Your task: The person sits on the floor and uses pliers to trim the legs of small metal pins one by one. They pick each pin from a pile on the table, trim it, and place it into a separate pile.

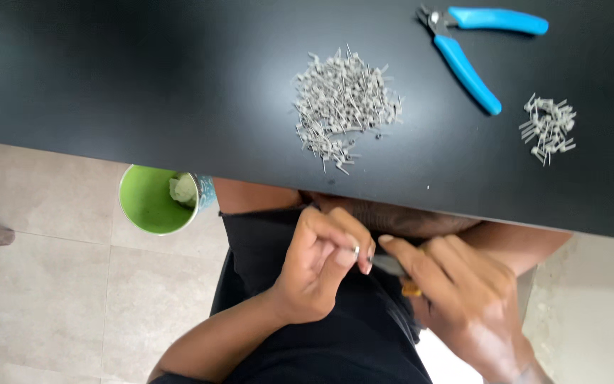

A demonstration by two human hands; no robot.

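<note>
Below the table edge, over my lap, my left hand (pixel 318 267) pinches a tiny grey metal piece (pixel 356 251) between thumb and fingertips. My right hand (pixel 463 302) is closed around a small tool (pixel 390 265) with a grey metal tip and a bit of orange handle showing. The tool's tip points at the pinched piece and nearly touches my left fingers. A large heap of small grey pins (pixel 342 103) lies on the black table (pixel 143 78) above my hands. A smaller heap of pins (pixel 548 128) lies to the right.
Blue-handled cutters (pixel 472 53) lie on the table at the upper right, jaws to the left. A green cup (pixel 152 201) with crumpled material inside stands on the tiled floor at the left, partly under the table edge. A foot shows at the far left.
</note>
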